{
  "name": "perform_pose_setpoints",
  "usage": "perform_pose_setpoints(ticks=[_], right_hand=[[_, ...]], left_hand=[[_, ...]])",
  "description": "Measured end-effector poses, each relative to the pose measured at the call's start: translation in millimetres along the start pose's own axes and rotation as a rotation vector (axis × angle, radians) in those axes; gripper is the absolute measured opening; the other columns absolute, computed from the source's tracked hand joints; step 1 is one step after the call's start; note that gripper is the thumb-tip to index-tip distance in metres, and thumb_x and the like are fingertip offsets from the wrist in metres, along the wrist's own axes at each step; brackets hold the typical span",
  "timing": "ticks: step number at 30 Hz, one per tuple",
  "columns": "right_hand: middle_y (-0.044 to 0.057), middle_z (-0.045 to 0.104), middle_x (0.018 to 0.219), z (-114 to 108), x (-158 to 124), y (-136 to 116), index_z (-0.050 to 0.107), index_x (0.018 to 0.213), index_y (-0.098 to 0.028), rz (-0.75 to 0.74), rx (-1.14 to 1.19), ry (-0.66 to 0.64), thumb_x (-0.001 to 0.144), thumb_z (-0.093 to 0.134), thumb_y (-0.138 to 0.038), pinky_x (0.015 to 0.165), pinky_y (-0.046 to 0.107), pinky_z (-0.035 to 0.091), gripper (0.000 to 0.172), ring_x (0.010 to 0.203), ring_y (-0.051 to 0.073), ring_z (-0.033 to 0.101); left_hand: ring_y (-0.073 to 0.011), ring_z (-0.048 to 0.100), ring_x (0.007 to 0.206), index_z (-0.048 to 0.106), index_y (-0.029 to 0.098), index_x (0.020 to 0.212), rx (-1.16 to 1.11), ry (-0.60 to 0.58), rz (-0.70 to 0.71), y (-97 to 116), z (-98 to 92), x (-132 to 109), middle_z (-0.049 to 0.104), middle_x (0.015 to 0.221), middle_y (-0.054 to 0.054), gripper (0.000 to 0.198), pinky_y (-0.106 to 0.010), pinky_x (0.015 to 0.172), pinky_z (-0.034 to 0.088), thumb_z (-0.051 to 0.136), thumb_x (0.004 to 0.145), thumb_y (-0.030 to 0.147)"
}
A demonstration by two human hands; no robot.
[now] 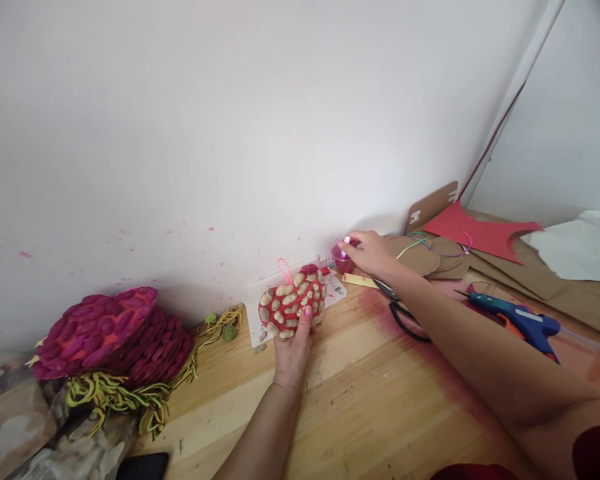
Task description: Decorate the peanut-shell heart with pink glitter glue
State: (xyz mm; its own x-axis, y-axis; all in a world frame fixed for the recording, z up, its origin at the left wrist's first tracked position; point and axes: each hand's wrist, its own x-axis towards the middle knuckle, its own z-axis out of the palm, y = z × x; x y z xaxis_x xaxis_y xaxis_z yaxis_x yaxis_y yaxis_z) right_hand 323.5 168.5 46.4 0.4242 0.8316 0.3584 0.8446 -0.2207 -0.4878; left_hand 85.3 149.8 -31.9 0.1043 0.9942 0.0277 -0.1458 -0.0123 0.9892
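Note:
My left hand (pixel 295 350) grips a red disc covered in peanut shells (pixel 291 308) from below, its thumb on the front. Most of the shells are bare tan; a patch at the top is magenta. From its top edge rises a pink loop (pixel 285 270). My right hand (pixel 367 252) is closed round the pale handle of a brush (pixel 345 247), whose lower end is hidden in a small cup of magenta paint (pixel 343 261). A white sheet (pixel 255 327) lies behind the disc on the wooden table.
At left stands a stack of magenta shell-covered discs (pixel 110 330) with yellow-green yarn (pixel 113 393). Scissors (pixel 405 320), a blue glue gun (pixel 520 319), cardboard rounds (pixel 423 257) and red paper (pixel 480 230) lie to the right. A white wall (pixel 260 133) borders the table.

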Motion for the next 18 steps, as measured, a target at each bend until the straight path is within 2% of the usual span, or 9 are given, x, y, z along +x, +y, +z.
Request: perform_pose_setpoints(ticks=[2,6,10,14,18], right_hand=[[0.007,0.075,0.082,-1.4,-0.3,-0.4,0.074,0.081,-0.02,0.012,0.016,0.014,0.093,0.057,-0.044,0.066,0.031,0.032,0.031,0.074,0.021,0.059],[0.007,0.074,0.08,-3.3,0.1,0.6,0.073,0.08,-0.02,0.033,0.038,0.029,0.091,0.058,-0.043,0.066,0.031,0.032,0.029,0.075,0.021,0.059],[0.005,0.072,0.077,-8.5,1.3,-1.5,0.071,0.079,-0.021,0.052,0.122,0.16,0.09,0.059,-0.043,0.067,0.031,0.033,0.027,0.074,0.02,0.056],[0.002,0.066,0.072,-22.0,-1.2,-15.3,0.066,0.078,-0.021,0.016,0.543,0.273,0.089,0.059,-0.053,0.065,0.029,0.038,0.035,0.068,0.017,0.055],[0.0,0.06,0.07,-38.0,-14.4,-41.2,0.068,0.083,-0.02,-0.1,0.902,0.218,0.086,0.063,-0.065,0.064,0.028,0.043,0.045,0.066,0.014,0.055]], left_hand=[[-0.0249,0.072,0.083,0.076,0.017,0.105,0.001,0.002,-0.007,1.3,0.1,-0.5,0.076,0.085,-0.01,0.055,-0.033,0.067,0.057,0.082,0.071,0.059],[-0.0196,0.067,0.069,0.075,0.015,0.104,0.025,-0.005,-0.003,3.4,0.6,-1.8,0.074,0.082,-0.009,0.057,-0.03,0.057,0.053,0.079,0.073,0.063],[-0.0216,0.068,0.071,0.075,0.016,0.102,0.026,0.01,-0.004,1.9,0.6,-0.9,0.074,0.081,-0.009,0.056,-0.031,0.059,0.054,0.081,0.071,0.063],[-0.027,0.072,0.086,0.074,0.019,0.103,0.002,0.03,0.04,-2.8,-0.5,1.7,0.075,0.086,-0.011,0.053,-0.036,0.069,0.058,0.083,0.07,0.059],[-0.0275,0.072,0.086,0.072,0.018,0.104,0.023,0.017,0.051,-5.9,-2.0,2.7,0.074,0.087,-0.012,0.055,-0.038,0.072,0.058,0.082,0.071,0.062]])
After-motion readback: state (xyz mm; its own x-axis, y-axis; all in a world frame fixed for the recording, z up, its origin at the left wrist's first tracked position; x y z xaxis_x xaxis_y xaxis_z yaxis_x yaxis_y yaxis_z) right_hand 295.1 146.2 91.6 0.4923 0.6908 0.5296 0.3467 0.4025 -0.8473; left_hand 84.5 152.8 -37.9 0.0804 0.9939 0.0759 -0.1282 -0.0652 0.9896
